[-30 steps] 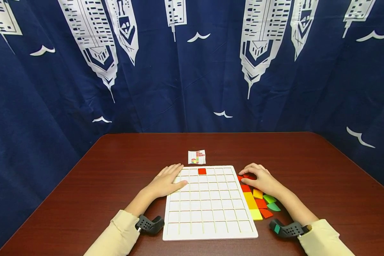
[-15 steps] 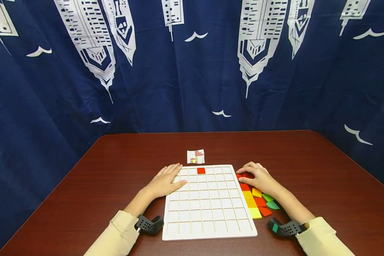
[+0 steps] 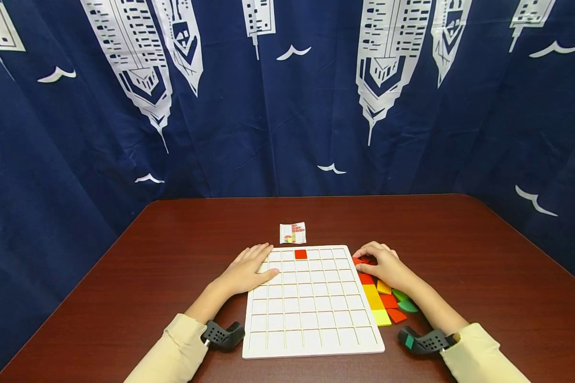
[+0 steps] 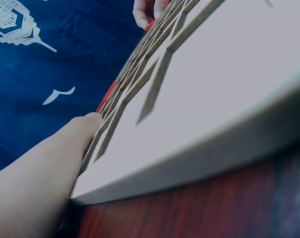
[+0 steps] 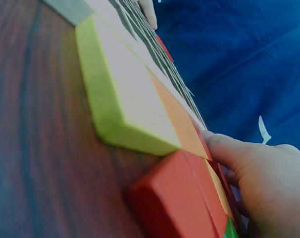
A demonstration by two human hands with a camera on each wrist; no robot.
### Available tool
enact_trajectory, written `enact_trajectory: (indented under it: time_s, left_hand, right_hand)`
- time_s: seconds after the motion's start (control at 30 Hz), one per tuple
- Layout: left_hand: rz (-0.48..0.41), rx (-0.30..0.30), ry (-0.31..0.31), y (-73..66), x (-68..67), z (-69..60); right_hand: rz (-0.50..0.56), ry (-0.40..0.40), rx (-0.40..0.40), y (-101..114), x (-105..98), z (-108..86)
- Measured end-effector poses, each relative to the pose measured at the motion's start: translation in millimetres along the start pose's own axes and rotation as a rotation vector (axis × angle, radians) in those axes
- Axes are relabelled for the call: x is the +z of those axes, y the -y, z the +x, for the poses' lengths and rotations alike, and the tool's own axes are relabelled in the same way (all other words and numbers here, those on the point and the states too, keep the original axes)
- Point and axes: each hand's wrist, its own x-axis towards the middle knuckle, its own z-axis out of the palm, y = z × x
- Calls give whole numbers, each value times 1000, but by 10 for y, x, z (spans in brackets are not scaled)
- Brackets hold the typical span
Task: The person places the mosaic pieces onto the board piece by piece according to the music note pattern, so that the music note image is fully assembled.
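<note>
Across the back, a dark blue curtain (image 3: 278, 122) printed with white upside-down towers and small white birds; in front of it, a reddish-brown bench (image 3: 211, 223) with rounded far corners. Flat on the near part of the bench, a white grid board (image 3: 311, 322) ruled into squares, with a single red tile (image 3: 301, 254) in its far row, near the middle. Just beyond the far edge, a small card (image 3: 292, 233) with a red, yellow and green picture. At the far left corner of the board, the left hand (image 3: 246, 272), palm down with straight fingers and thumb lying over the squares. Just beside the far right part of the board, the right hand (image 3: 385, 264), bent at the fingers, with thumb and fingertips about the red pieces (image 3: 358, 261); impossible to tell whether gripping one or only touching. Nearer, along the board's right edge, a red square (image 3: 366, 279), then deep yellow pieces (image 3: 374, 298), then a pale yellow piece (image 3: 382, 318). To the right of these, an orange-yellow piece (image 3: 384, 287), two more red blocks (image 3: 396, 315) and, farthest right, two green pieces (image 3: 407, 306). On both arms, cream sleeves (image 3: 172, 346) and dark wrist devices (image 3: 222, 336).
</note>
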Motion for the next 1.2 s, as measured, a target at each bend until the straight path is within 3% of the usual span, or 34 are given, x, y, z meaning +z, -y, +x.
enact_trajectory:
  time_s: [0.7, 0.97, 1.2]
  left_hand:
    - [-17, -1, 4, 4, -9, -6]
    - [-7, -10, 2, 1, -9, -4]
    - [-7, -11, -4, 4, 2, -3]
  right_hand:
    - [111, 2, 9, 3, 9, 18]
    - [136, 42, 101, 40, -32, 40]
    - [173, 7, 159, 163, -70, 95]
